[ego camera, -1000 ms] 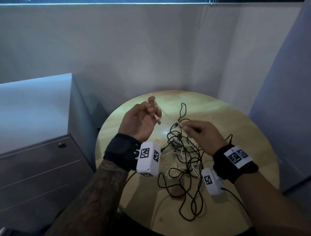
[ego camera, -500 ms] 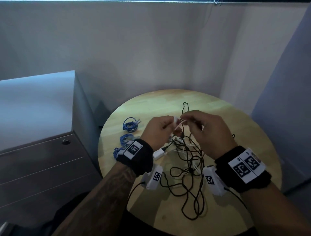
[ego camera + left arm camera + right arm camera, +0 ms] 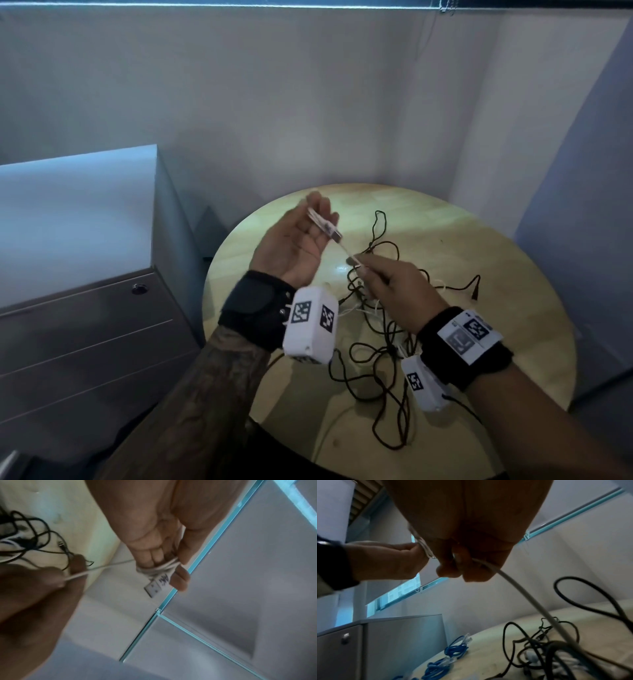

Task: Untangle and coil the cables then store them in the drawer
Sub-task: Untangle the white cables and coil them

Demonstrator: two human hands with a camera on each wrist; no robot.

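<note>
My left hand is raised palm-up over the round wooden table. Turns of a white USB cable are wound round its fingers, the thumb pressing on them, and the plug sticks out. My right hand pinches the same white cable just below, holding a taut stretch between the hands. The cable runs down into a tangle of black cables mixed with white ones on the table. The grey drawer cabinet stands at the left, its drawers closed.
Coiled blue network cables lie on the table's left side, hidden behind my left arm in the head view. A black plug end lies to the right of the tangle. Walls close in behind the table.
The hands were together over the tangle half a second ago. My left hand has since lifted left and turned palm-up with the cable wound on it, and the right has drawn apart.
</note>
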